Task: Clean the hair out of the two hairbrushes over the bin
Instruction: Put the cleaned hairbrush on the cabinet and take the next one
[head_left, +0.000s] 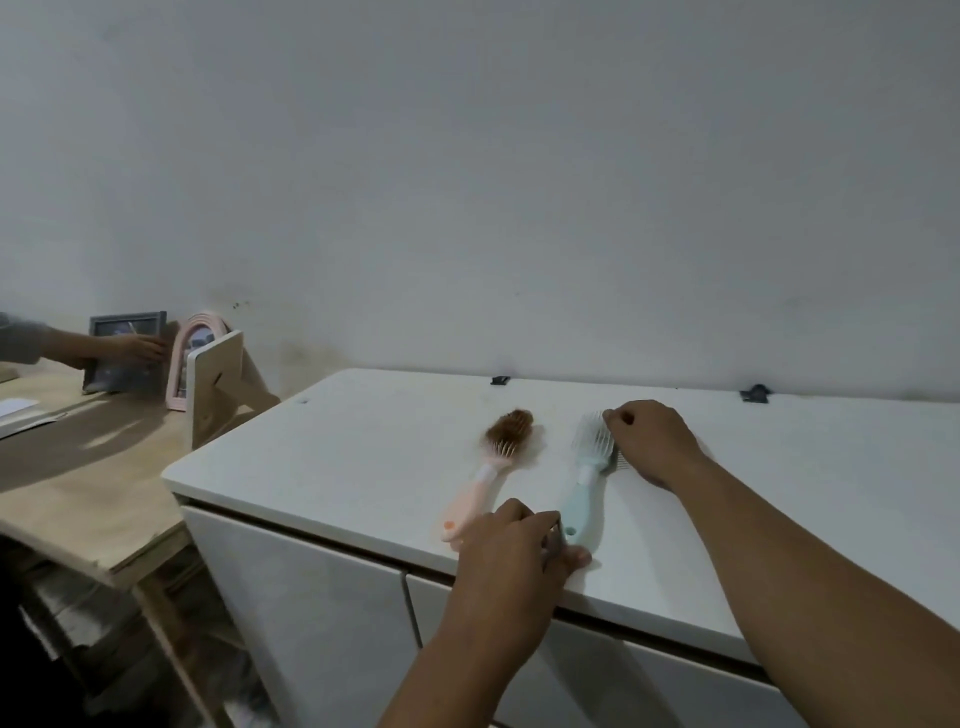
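Both hands (511, 540) on blue brush (584, 478)

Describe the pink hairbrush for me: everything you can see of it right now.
The pink hairbrush lies flat on the white cabinet top, left of the blue brush. It looks like pale pink plastic with a white neck and an orange mark near the handle end. Its head points toward the wall, bristles up, packed with brown hair. The left hand covers the handle's tip; whether it touches is unclear.
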